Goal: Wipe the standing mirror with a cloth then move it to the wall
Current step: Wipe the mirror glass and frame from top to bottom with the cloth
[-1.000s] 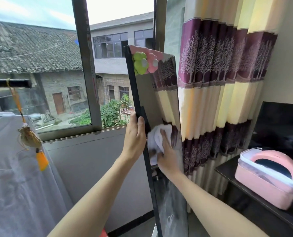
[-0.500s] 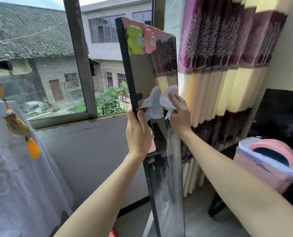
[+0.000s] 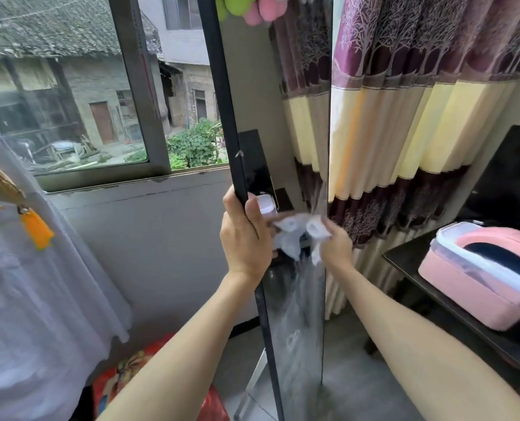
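Left hand [image 3: 243,238] gripped the black left edge of the standing mirror [image 3: 295,299], which stood upright between window [image 3: 70,95] and curtain [image 3: 410,117]. Right hand [image 3: 335,246] clutched a white cloth [image 3: 295,235] pressed against the glass at mid-height.

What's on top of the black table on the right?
A pink box with a clear lid sits on the black table. What is inside the box cannot be made out, and the table's near end runs out of view.
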